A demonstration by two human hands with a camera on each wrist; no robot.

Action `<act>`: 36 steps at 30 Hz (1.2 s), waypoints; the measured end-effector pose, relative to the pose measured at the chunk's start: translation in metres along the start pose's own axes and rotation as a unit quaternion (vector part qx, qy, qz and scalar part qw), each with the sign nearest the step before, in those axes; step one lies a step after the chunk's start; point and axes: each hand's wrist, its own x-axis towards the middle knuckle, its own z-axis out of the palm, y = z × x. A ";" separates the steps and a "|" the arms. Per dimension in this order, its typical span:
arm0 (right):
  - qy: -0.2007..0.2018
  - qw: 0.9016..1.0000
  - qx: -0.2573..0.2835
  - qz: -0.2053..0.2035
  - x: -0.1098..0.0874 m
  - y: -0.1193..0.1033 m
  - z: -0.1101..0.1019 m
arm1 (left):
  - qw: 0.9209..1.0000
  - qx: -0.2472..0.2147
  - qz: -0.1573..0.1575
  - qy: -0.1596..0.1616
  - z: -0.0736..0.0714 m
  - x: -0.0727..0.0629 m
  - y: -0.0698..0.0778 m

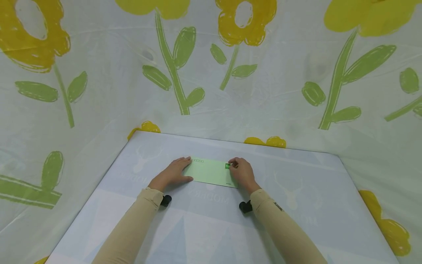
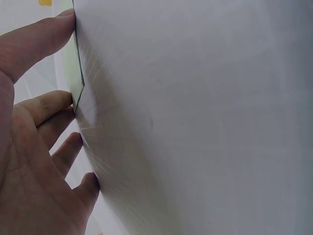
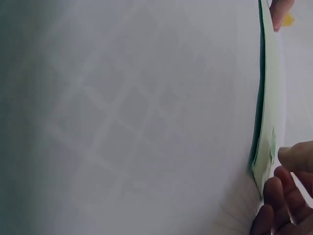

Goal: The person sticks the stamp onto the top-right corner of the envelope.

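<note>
A pale green envelope (image 1: 211, 172) lies on the table, with small printed boxes at its top left and a green stamp (image 1: 228, 166) at its top right corner. My left hand (image 1: 174, 171) rests at the envelope's left end. Its thumb touches the near edge and the spread fingers reach the far corner and the table. At the right end is my right hand (image 1: 243, 171), fingers bent. In the right wrist view the thumb tip comes close beside the stamp (image 3: 273, 146); whether it touches is unclear. The other fingers curl near the envelope's corner.
The table (image 1: 211, 223) has a pale printed cover with deer and lettering. Behind it and along both sides hangs a white curtain (image 1: 277, 91) with yellow flowers. Dark wrist cameras (image 1: 245, 207) sit below both hands.
</note>
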 end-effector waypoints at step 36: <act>-0.032 0.998 -0.044 -0.043 0.001 -0.003 -0.001 | 1.000 0.005 0.012 -0.004 -0.002 -0.003 0.001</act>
